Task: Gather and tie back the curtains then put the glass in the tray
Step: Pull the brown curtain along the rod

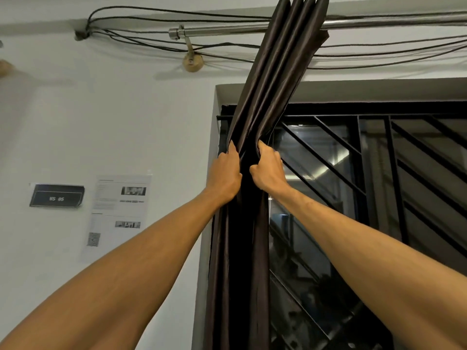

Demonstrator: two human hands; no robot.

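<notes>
A dark brown curtain (275,79) hangs in a tight bundle of folds from a metal rod (227,30) and slants down to the left edge of the window. My left hand (225,173) grips the bundle's left side at about mid-height. My right hand (267,170) grips its right side, level with the left and close beside it. Below the hands the curtain falls straight down along the window frame. No glass or tray is in view.
A window with a black diagonal grille (379,173) fills the right side. Several black cables (151,41) run along the wall above the rod. A black sign (56,195) and a printed sheet (118,210) hang on the white wall at left.
</notes>
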